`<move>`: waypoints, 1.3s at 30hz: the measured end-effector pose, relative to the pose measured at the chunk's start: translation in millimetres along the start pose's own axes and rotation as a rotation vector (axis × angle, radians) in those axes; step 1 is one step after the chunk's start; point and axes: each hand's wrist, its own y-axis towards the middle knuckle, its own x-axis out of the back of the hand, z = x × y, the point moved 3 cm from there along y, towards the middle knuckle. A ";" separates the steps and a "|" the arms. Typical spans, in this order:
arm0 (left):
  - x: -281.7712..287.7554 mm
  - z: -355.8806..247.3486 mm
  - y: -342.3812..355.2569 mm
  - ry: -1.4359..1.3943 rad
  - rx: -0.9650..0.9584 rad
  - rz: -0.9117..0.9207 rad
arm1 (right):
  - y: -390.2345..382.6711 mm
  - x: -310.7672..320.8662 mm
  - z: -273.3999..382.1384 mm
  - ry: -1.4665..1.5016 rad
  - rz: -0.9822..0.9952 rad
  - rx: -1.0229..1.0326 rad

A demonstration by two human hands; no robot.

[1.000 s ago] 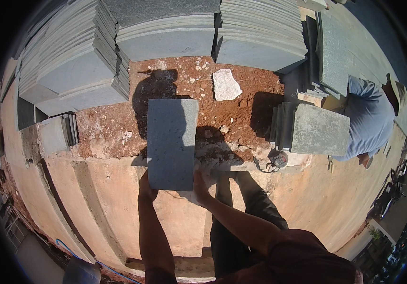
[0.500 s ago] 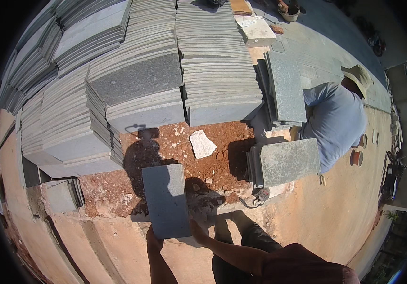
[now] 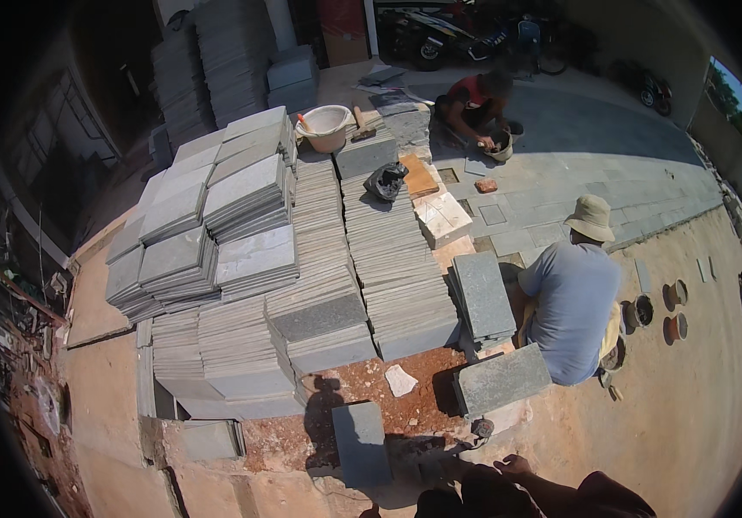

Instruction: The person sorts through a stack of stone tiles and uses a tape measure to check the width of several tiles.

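A grey rectangular stone tile [image 3: 361, 445] is in front of me, part of its face in shadow. Just below its bottom edge, a sliver of my left hand [image 3: 369, 511] shows at the picture's rim; its fingers are hidden. My right hand [image 3: 513, 466] is away from the tile, beside my dark trouser leg, empty with fingers apart. Beyond the tile a pale broken stone [image 3: 400, 380] lies on reddish soil [image 3: 280, 439]. To the right leans a small group of tiles [image 3: 501, 380], with a round dark tool [image 3: 481, 428] at its foot.
Long rows of upright tiles [image 3: 401, 276] and flat stacks [image 3: 254, 255] fill the left and middle. A person in a sun hat [image 3: 574, 293] crouches at right; another person [image 3: 475, 108] squats farther off by a bucket. A white bucket [image 3: 325, 129] and black bag [image 3: 386, 181] sit on the tiles.
My view has tilted up, bringing the far yard into sight. My right hand has let go of the tile's side and moved right; my left hand has slipped mostly out of view.
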 end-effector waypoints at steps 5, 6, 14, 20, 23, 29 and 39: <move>2.8 -10.6 -14.9 0.832 -0.299 0.124 | -39.5 36.3 -114.9 0.200 -0.344 -0.132; 17.4 -2.2 -20.1 0.916 -0.350 0.071 | -56.5 33.9 -112.5 0.221 -0.313 -0.180; 38.6 -78.1 -67.0 0.890 -1.057 -0.509 | -69.9 -2.9 -201.8 0.242 -0.314 -0.142; 9.2 -94.4 -96.1 1.012 -0.885 -0.412 | -77.3 41.5 -199.2 0.360 -0.300 -0.221; -6.2 -99.0 -104.5 0.645 -0.705 -0.315 | -71.9 64.5 -204.7 0.430 -0.308 -0.184; -79.4 -137.2 -134.6 0.479 -0.533 -0.185 | -50.7 103.8 -263.0 0.517 -0.347 -0.238; -100.4 -157.0 -188.7 0.247 -0.532 -0.106 | -23.1 127.1 -308.4 0.570 -0.354 -0.268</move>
